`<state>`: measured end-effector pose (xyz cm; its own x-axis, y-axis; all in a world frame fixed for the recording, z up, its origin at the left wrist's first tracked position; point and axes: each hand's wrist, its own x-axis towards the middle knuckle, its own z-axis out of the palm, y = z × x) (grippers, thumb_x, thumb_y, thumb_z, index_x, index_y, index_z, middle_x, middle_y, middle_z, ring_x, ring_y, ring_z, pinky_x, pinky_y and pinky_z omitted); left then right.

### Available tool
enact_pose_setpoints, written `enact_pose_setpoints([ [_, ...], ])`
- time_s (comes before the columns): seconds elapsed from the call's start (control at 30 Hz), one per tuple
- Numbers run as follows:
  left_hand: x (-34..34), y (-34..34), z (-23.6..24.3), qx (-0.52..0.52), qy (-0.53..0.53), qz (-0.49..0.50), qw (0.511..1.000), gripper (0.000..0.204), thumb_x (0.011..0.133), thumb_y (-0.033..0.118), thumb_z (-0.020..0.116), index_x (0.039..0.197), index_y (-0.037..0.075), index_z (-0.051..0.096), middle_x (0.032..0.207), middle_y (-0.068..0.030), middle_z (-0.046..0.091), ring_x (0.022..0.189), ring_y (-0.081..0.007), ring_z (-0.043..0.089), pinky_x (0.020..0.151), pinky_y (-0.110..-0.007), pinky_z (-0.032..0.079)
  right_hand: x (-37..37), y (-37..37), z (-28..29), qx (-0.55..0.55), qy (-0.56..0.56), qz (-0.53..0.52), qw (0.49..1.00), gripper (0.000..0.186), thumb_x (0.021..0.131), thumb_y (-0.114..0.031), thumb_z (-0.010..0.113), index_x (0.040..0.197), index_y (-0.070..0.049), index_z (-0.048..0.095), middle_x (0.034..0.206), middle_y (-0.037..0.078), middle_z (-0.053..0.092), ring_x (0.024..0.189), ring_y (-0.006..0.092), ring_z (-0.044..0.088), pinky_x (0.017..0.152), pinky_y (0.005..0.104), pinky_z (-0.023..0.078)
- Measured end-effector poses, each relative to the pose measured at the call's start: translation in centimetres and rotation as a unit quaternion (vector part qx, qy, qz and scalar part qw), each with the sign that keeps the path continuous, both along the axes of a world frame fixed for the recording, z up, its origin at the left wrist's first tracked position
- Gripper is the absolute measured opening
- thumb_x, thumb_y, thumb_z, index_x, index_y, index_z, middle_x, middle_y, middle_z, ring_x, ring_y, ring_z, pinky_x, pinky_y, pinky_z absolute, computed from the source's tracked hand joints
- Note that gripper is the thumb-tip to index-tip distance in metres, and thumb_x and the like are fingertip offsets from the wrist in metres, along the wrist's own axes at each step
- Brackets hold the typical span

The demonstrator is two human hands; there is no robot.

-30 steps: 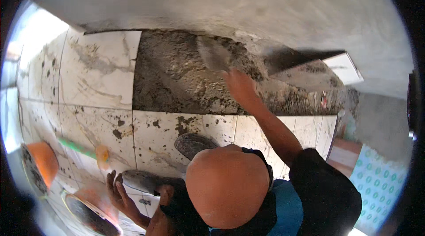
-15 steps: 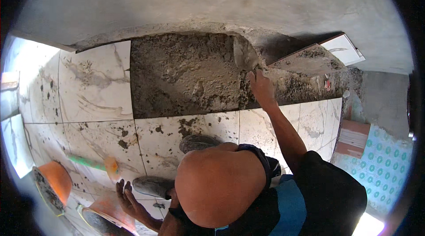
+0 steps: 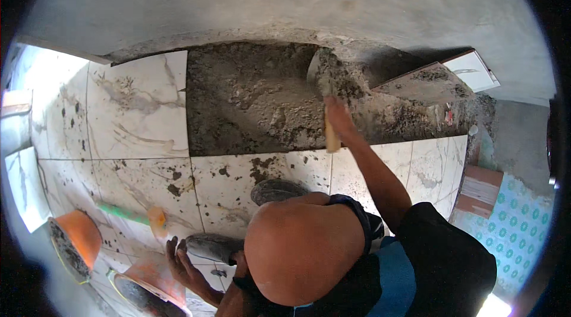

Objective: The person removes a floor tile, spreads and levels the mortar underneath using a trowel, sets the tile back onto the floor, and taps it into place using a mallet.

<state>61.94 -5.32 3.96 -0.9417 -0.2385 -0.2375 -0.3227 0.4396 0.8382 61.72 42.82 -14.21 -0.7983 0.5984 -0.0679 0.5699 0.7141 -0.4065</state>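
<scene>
My right hand (image 3: 340,119) is wrapped round the wooden handle (image 3: 332,137) of a trowel, reaching over the bed of grey mortar (image 3: 250,97). The trowel blade (image 3: 319,73) lies at the far side of the bed near the wall, with crumbly mortar on and beside it. The handle's end points back toward me. My left hand (image 3: 189,270) is held beside my bent leg at the lower left, fingers apart and holding nothing. Nearest to it are a dark boot (image 3: 211,248) and a float with a tan end (image 3: 157,222) and a green strip.
White marbled tiles (image 3: 140,108) border the mortar bed on the left and near side, spotted with mortar. Two orange buckets (image 3: 89,238) stand at the lower left. Loose tiles (image 3: 471,72) lean by the grey wall (image 3: 238,1) at the right. Blue patterned flooring (image 3: 520,222) lies beyond.
The trowel has turned, so its handle now shows below my right hand, which has shifted slightly nearer and left. Loose mortar now shows at the blade. The left hand stays open.
</scene>
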Motion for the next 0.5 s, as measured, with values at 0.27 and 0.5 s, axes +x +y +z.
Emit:
enact_pose_setpoints([
  [0.27, -0.4, 1.0, 0.2, 0.008, -0.007, -0.02, 1.0, 0.035, 0.092, 0.013, 0.043, 0.121, -0.007, 0.041, 0.113, -0.0188, 0.054, 0.098, -0.0282, 0.057, 0.086, -0.036, 0.046, -8.4, -9.9, 2.1, -0.257, -0.084, 0.048, 0.962, 0.046, 0.093, -0.033, 0.039, 0.12, 0.003, 0.039, 0.084, 0.018, 0.056, 0.059, 0.0244, 0.058, 0.056, 0.0383, 0.05],
  [0.5, -0.1, -1.3, -0.1, -0.009, 0.012, 0.013, 1.0, 0.034, 0.092, 0.012, 0.043, 0.12, -0.007, 0.043, 0.114, -0.0185, 0.054, 0.098, -0.0272, 0.057, 0.085, -0.035, 0.046, -7.9, -6.8, 6.0, -0.045, -0.268, 0.189, 0.944, 0.038, 0.084, -0.018, 0.051, 0.116, 0.001, 0.046, 0.106, 0.02, 0.053, 0.083, 0.0323, 0.057, 0.067, 0.0444, 0.05],
])
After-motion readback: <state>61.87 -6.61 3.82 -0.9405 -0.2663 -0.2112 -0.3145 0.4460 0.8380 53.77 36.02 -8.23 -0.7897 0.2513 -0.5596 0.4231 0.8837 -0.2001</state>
